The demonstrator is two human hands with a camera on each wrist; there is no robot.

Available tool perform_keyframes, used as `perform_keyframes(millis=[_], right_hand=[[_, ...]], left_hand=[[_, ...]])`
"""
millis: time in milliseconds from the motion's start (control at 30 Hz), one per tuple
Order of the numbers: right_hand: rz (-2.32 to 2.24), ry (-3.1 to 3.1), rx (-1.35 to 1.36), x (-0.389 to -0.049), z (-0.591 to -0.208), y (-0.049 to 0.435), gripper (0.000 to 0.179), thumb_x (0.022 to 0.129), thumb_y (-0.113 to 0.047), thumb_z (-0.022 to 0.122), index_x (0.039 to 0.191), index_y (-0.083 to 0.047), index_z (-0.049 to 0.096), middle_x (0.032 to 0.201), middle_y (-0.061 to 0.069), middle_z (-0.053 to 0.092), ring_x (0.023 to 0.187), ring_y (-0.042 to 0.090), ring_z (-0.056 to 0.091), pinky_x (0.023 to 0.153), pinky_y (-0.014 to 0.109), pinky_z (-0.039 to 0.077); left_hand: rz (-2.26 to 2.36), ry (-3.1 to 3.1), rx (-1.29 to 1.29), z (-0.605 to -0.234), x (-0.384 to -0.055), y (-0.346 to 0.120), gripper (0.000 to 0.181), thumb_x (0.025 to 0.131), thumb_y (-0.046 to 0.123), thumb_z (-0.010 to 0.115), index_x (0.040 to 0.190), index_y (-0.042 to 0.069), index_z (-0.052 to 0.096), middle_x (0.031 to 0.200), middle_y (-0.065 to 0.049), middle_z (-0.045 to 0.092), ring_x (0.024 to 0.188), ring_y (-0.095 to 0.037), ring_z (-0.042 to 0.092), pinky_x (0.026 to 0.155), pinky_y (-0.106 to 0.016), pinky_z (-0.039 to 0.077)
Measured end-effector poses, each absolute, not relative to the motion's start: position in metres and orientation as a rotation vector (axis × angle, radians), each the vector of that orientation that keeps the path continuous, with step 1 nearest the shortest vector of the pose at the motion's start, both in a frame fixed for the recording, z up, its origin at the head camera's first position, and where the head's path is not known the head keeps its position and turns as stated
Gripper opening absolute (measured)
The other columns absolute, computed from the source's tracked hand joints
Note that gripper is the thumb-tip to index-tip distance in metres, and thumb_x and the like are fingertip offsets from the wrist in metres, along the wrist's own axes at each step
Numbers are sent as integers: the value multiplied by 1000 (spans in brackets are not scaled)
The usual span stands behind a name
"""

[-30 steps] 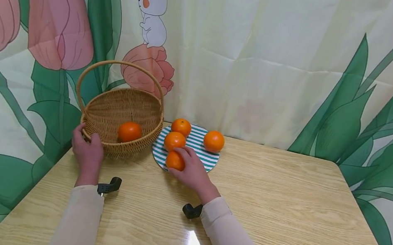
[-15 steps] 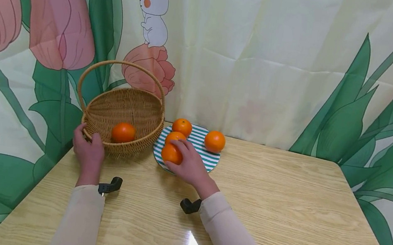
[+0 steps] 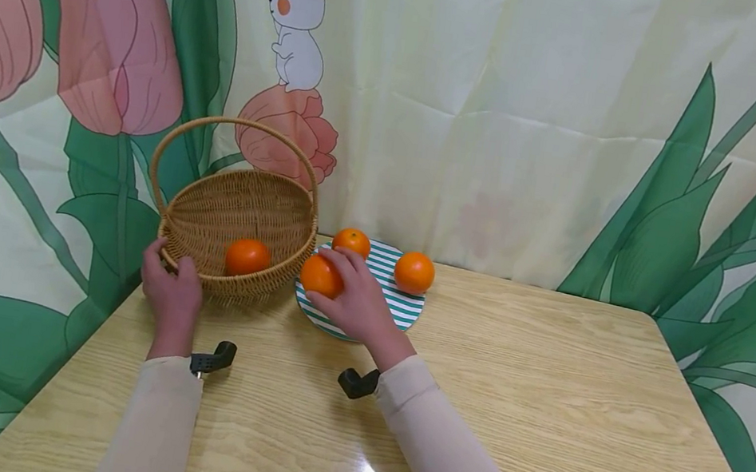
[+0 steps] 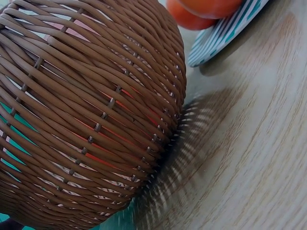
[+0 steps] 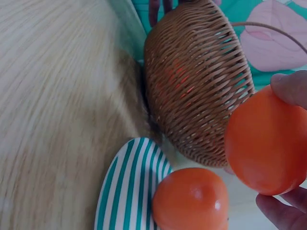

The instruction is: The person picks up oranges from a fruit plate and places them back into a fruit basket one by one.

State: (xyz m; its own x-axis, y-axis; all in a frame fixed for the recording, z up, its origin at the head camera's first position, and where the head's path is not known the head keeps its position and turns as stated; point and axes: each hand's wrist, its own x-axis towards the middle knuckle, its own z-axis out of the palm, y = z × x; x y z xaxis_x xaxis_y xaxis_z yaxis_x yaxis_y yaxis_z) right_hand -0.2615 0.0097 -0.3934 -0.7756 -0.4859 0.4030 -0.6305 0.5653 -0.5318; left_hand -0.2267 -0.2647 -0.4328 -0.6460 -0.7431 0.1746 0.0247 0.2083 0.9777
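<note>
In the head view my left hand (image 3: pixel 171 294) grips the near-left rim of a wicker basket (image 3: pixel 239 192) with a tall hoop handle. One orange (image 3: pixel 247 258) lies inside the basket. My right hand (image 3: pixel 358 298) holds another orange (image 3: pixel 322 275) between thumb and fingers, raised over the left part of a striped plate (image 3: pixel 389 258). In the right wrist view the held orange (image 5: pixel 266 141) is apart from an orange (image 5: pixel 192 199) on the plate. Two oranges show on the plate in the head view, one at the back (image 3: pixel 351 242) and one at the right (image 3: pixel 414 272).
The basket and plate stand close together at the back of a wooden table (image 3: pixel 543 404). A curtain (image 3: pixel 509 125) printed with tulips and a rabbit hangs right behind them. Both forearms carry black wrist cameras (image 3: pixel 357 383).
My right hand has lifted its orange off the plate and moved it up and left toward the basket. The orange in the basket rolled left, then back right. My left hand kept its hold.
</note>
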Motion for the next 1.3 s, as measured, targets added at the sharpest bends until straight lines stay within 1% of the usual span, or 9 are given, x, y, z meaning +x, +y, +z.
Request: perform_keyframes(millis=[300,500,733,933,1133,1300], right_hand=[[1019,-2515,968,-264,-384,0,63,84,-40,72,140,-23,47,144,7,43,121,27,53,92,39,52],[1024,-2489,964,-265,-379,-7,63,84,-40,72,140,-24,47,143,6,44,120,25,53,92,36,52],[1059,-2436,990,-268,-372,-15,63,85,-39,72,140,-23,47,143,7,44,117,25,55,90,35,53],[1079,-2426,984,-271,-367,-25,63,86,-41,70,141,-25,45,145,5,42,121,23,52,90,31,53],[1076,-2432,963,-273,-367,-33,64,86,-43,69,142,-25,44,146,7,41,122,24,53,92,33,52],[1071,-2457,942,-274,-367,-37,65,85,-46,68,142,-26,44,148,6,40,123,24,53,93,35,52]], left_hand=[[-1461,-1843,673,-433,-227,-266,49,94,22,39,143,18,37,149,-7,36,130,-23,40,109,-43,34],[-1465,-1847,672,-434,-227,-266,49,95,23,39,143,18,36,151,-6,34,133,-24,39,111,-44,34],[-1462,-1848,672,-434,-227,-266,49,95,23,39,144,18,36,151,-6,33,134,-25,39,111,-45,34],[-1456,-1848,674,-434,-228,-266,49,95,23,39,143,19,36,151,-6,33,134,-24,39,111,-45,35],[-1446,-1848,671,-436,-229,-266,48,95,23,40,143,20,37,151,-5,33,135,-23,37,112,-44,33],[-1462,-1839,666,-436,-229,-267,49,94,23,38,143,19,37,152,-5,32,135,-24,38,111,-45,34]])
